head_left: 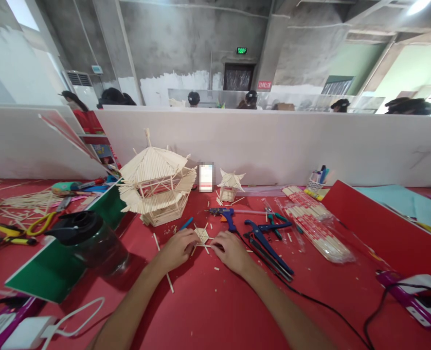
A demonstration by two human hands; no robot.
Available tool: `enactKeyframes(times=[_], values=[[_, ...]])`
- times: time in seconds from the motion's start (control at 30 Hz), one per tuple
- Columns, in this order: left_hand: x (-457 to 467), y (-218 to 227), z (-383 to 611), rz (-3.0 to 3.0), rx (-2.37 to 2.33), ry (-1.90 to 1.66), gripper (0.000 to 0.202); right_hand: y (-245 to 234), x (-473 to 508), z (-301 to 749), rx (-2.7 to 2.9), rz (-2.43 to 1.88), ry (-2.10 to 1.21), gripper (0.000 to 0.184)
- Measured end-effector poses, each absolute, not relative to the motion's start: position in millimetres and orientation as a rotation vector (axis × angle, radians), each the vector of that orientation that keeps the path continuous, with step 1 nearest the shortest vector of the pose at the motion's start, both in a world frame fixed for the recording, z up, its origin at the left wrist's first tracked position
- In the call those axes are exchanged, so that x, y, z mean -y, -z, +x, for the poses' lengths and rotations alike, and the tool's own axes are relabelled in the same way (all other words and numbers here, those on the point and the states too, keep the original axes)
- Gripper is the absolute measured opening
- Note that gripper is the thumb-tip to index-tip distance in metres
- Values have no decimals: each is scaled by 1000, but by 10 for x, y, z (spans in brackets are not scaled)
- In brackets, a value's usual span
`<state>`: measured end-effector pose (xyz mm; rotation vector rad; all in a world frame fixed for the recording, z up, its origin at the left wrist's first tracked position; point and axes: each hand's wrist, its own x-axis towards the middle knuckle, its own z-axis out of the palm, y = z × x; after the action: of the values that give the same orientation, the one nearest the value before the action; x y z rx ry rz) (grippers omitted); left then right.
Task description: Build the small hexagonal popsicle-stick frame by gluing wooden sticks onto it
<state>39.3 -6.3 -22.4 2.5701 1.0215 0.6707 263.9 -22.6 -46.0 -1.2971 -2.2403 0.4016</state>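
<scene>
Between my hands lies a small hexagonal wooden-stick frame [202, 235] with short sticks poking out around it. My left hand [179, 249] is closed, its fingertips pinching the frame's left side low over the table. On the other side my right hand [231, 250] also pinches, thumb and fingers on a stick at the frame's near right edge. Just beyond sits a blue hot glue gun [227, 215]. A long thin stick [170, 281] lies left of my left wrist, and a blue pen-like tool [187, 223] rests behind that hand.
A large stick pavilion [157, 182] and a smaller one [230, 183] stand behind. To the right are blue cutters [268, 245] and bagged chopsticks [319, 233]. A dark water bottle [95, 245] stands left, pliers [11, 236] farther left. A black cable [321, 304] crosses the right side.
</scene>
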Motion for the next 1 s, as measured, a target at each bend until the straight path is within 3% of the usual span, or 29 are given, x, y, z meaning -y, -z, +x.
enactKeyframes(times=[0.13, 0.4, 1.0], values=[[55, 234, 390, 2537, -1008, -688, 34, 478, 219, 2639, 2240, -1282, -395, 13], [63, 276, 454, 2440, -1090, -723, 10, 481, 222, 2635, 2248, -1302, -388, 12], [126, 205, 500, 2528, -1116, -729, 14, 451, 220, 2655, 2235, -1247, -345, 10]])
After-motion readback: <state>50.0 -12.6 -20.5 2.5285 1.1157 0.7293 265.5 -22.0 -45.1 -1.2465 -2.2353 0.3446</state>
